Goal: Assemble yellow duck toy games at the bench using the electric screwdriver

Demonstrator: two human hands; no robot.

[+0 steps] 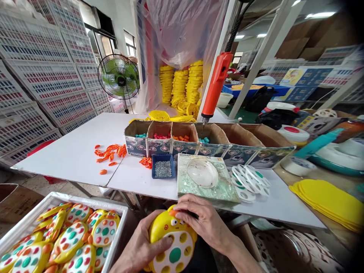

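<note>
My left hand [142, 240] grips a yellow toy animal shell [159, 227] from the side, thumb across its front. The shell has a painted face and a white spotted panel [182, 252] with a green button [175, 254] in the middle and several round holes around it. At the top of the head, my right hand [199, 216] pinches a small orange beak-like piece [173, 213] against the shell. Beyond the hands lies a flat box [227, 185] with a clear round dish [202, 172] on it.
A blue tray of small screws [163, 169] stands before a row of cardboard bins [182, 146]. Orange pieces [109, 152] lie left, white spotted panels [250, 182] right. An orange electric screwdriver [217, 85] hangs above. A white crate [122, 227] holds several spotted toys.
</note>
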